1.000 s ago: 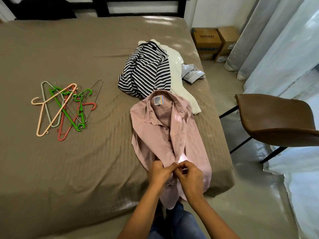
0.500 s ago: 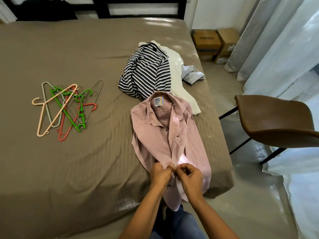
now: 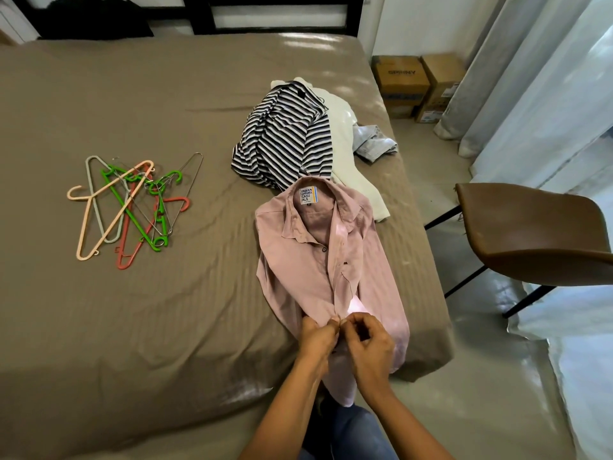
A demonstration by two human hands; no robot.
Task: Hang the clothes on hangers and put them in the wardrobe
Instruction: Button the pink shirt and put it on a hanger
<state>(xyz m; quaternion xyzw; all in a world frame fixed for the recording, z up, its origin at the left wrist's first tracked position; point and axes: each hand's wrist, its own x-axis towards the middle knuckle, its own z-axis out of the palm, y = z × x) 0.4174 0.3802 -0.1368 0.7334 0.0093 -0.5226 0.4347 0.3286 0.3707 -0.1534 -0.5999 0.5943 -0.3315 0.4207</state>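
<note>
Beneath the pink shirt (image 3: 298,277), a wide bed (image 3: 132,327) in a creased taupe sheet. Right of the shirt, off the bed, pale curtains (image 3: 547,94) down to the floor and a brown chair (image 3: 530,234) on thin black legs. Beyond the shirt's collar and to the right, two cardboard boxes (image 3: 403,84) on the floor by the wall. The shirt itself flat on the bed's near right part, front upward, collar at the far end with its label showing, hem over the near edge. Just past the collar and touching it, a black-and-white striped top (image 3: 285,137) heaped on a cream garment (image 3: 348,161), with a crumpled pale denim piece (image 3: 374,144) right of those. Well left of the shirt, a loose tangle of hangers (image 3: 129,207) — peach, green, coral and grey plastic, plus bare wire. At the shirt's lower front, the left hand (image 3: 316,340) and right hand (image 3: 368,346) side by side, fingertips meeting at the button strip. Each curled, thumb and forefinger pinched on the fabric's edge, remaining fingers of the right loosely bent. Button between the fingertips or not — impossible to tell. Against the frames from a second and half a second back: same pinch at the same point of the strip, shirt, pile and hangers unmoved, only a slight nudge of the view.
</note>
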